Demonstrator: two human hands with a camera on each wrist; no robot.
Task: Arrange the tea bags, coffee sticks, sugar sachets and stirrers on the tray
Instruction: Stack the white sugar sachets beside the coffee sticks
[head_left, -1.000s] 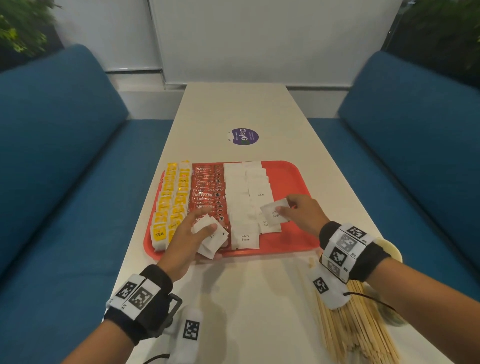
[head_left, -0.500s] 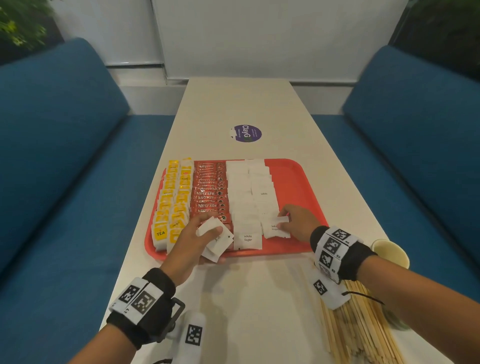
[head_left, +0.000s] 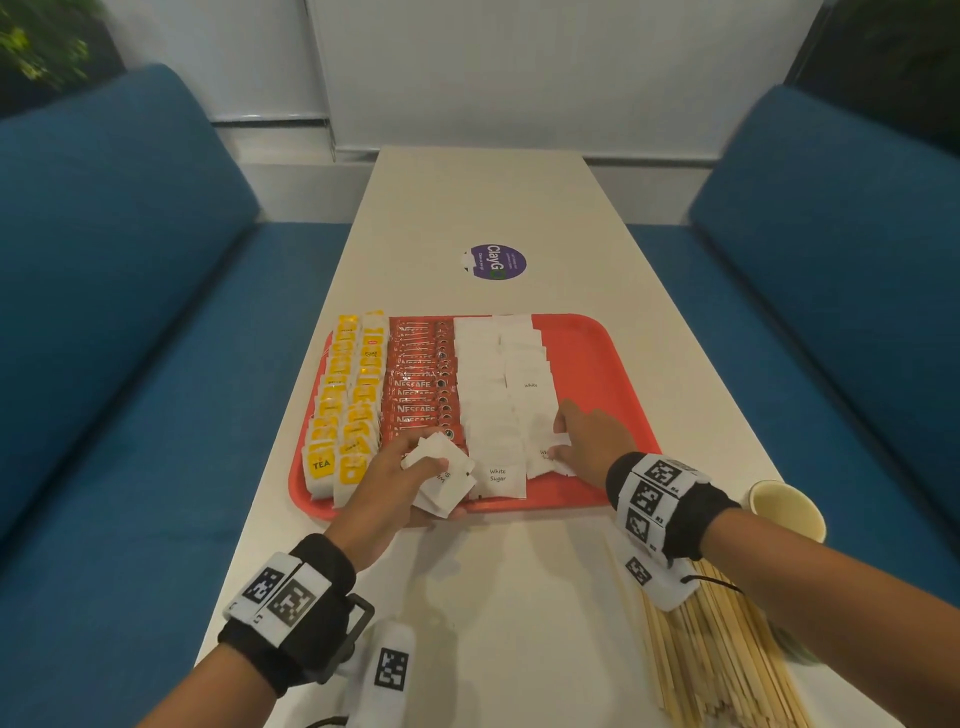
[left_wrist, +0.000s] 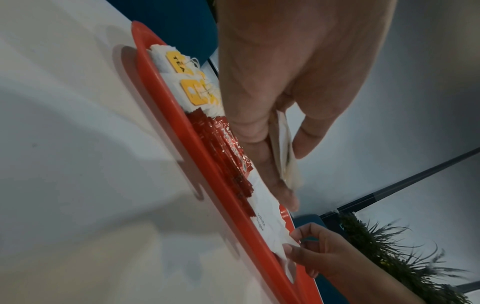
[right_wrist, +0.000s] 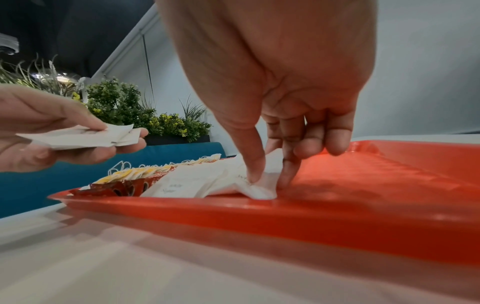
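Stirrers beside cup; off-tray

Your left hand is raised, palm turned up and inward, its thumb curled over a small stack of sugar sachets and pinching it against the fingers beneath. Your right hand is lowered, palm down, its thumb and index fingertips pressed on the corner of one sachet, the other fingers loosely curled beside them. Both forearms reach forward, and each wrist wears a black band with printed markers.
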